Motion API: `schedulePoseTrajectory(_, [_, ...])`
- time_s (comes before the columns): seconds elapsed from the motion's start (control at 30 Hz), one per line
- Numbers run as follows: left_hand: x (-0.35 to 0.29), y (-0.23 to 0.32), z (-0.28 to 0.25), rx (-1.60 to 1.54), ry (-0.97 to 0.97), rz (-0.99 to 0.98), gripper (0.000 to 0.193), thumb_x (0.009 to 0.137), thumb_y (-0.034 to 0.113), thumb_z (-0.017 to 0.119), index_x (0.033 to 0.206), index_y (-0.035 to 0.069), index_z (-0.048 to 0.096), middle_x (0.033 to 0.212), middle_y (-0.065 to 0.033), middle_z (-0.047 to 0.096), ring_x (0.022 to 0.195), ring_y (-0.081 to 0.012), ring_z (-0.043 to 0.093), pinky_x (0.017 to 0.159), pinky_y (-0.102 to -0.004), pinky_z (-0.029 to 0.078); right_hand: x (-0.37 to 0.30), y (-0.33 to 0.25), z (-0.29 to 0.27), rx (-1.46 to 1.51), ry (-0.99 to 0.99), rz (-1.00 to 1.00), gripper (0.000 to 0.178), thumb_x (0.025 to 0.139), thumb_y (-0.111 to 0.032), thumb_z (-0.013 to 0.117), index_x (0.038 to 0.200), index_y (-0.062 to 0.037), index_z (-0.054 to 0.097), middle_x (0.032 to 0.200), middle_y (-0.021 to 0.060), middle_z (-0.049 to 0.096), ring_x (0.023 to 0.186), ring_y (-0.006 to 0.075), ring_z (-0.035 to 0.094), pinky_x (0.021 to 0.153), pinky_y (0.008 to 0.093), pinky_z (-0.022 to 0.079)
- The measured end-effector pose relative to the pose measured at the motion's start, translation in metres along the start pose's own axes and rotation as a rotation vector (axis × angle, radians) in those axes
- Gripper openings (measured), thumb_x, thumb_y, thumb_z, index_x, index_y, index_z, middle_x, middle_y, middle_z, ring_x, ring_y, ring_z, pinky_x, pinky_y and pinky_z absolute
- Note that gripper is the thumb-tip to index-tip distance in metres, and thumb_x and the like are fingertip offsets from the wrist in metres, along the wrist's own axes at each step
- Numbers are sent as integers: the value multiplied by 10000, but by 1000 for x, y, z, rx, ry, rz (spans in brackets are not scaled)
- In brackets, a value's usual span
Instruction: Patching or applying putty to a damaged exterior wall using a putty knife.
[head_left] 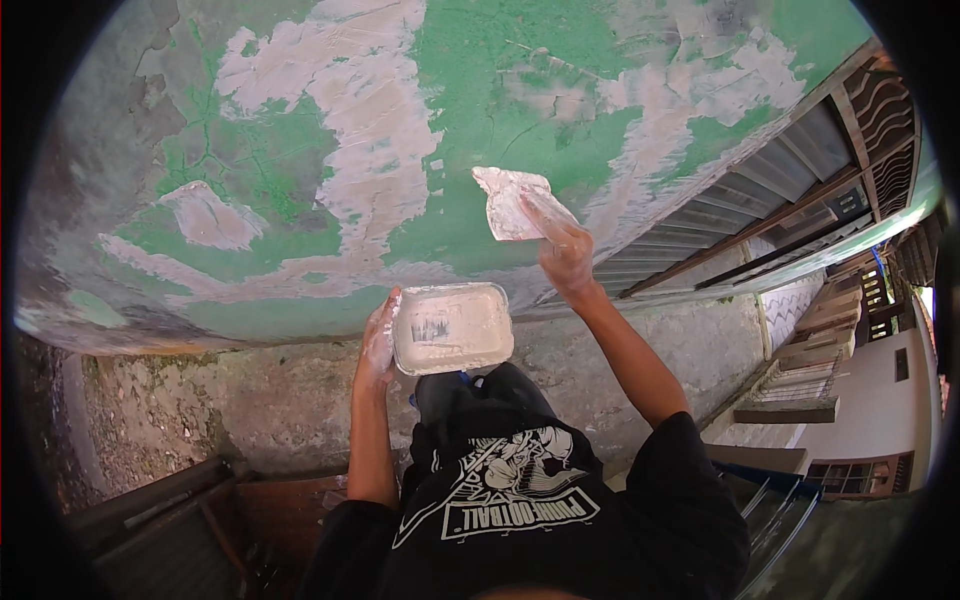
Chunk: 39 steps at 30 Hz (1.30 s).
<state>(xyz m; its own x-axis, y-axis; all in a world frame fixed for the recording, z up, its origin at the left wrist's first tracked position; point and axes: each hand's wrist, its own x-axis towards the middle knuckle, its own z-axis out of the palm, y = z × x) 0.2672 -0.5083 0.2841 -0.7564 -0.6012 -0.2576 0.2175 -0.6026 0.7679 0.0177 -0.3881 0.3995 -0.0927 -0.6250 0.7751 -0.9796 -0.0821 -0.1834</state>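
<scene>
My left hand, smeared with white, grips the left side of a shallow rectangular plastic tub. A whitish paste coats the inside of the tub, with a darker scraped patch in it. Higher up and to the right, my right hand is closed around a flat putty scraper caked in the same paste. The scraper's blade is near the green wall; whether it touches cannot be told. Broad patches of whitish filler lie across the wall.
A metal shutter and a window grille run along the right. Beneath me is a worn concrete ground. Brown wooden boards stand at the lower left, and metal rails at the lower right.
</scene>
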Motion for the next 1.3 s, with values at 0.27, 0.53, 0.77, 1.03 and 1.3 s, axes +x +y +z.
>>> schedulePoseTrajectory(0.27, [11,15,37,16,39,-10,524,966,433,530,1177,-46,565,1063,-129,646,914,-186,643,796,-326,538,-4,-79,-41,224,-691,78,556,751,2,590,1261,-218,603,804,142,680,656,334,640,587,418,505])
schedulePoseTrajectory(0.53, [12,15,46,-55,-38,-13,554,948,447,551,1184,-54,564,1055,-151,645,911,-207,654,786,-343,552,-23,-93,-31,-130,-876,-35,648,765,-84,638,1357,-317,513,1063,98,679,838,296,665,673,392,542])
schedulePoseTrajectory(0.77, [12,8,47,-40,53,-37,570,949,458,545,1187,-60,563,1068,-154,644,925,-205,651,806,-336,542,-13,-99,-53,-7,-863,-21,712,703,-83,652,1361,-305,499,715,99,650,606,320,630,539,416,492])
schedulePoseTrajectory(1.03, [2,25,63,22,6,-47,579,959,464,527,1212,-56,553,1117,-137,627,982,-183,617,853,-324,518,-18,-97,-52,-21,-807,92,657,684,2,605,1285,-263,581,884,115,696,716,334,651,611,447,510])
schedulePoseTrajectory(1.3, [-3,30,67,92,-37,6,582,949,484,537,1188,-45,574,1094,-134,636,956,-184,620,819,-318,522,-14,-104,-62,-64,-724,108,630,681,-24,626,1281,-205,569,885,133,692,727,336,652,600,439,508])
